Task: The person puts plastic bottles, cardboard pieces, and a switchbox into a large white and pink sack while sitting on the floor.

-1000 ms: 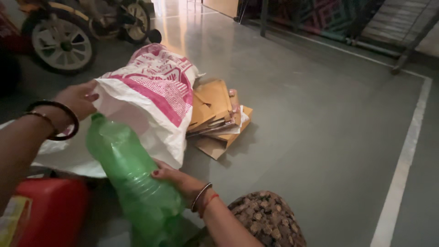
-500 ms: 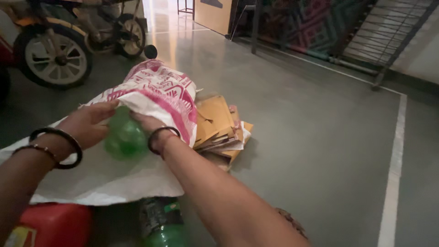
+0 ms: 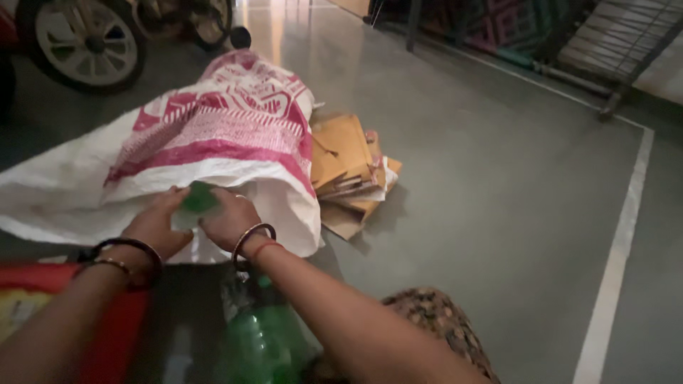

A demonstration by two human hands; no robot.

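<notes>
Both your hands are at the mouth of the big white and pink sack (image 3: 213,135), which lies on its side on the grey floor (image 3: 498,199). Your left hand (image 3: 156,224) and your right hand (image 3: 229,219) are closed from either side on a green bottle (image 3: 198,199), of which only the end shows between your fingers; the rest is hidden inside the sack's opening. Your left wrist carries dark bangles (image 3: 121,256) and your right wrist a bangle with a red thread (image 3: 252,242).

Beneath your right forearm a second green plastic bottle (image 3: 260,341) stands or leans on the floor, close to your patterned clothing (image 3: 441,327); it is too dim to tell which. At the lower left, under your left forearm, sits a red container (image 3: 107,334) with a yellowish label.

Just to the right of the sack, touching its side, lies a loose pile of brown cardboard and envelopes (image 3: 352,174). Past the sack, at the top left, a wheel (image 3: 85,35) of a small cart or cycle stands on the floor. A white painted line (image 3: 619,249) runs along the floor on the right, and a metal rack (image 3: 612,43) leans in the far right corner
</notes>
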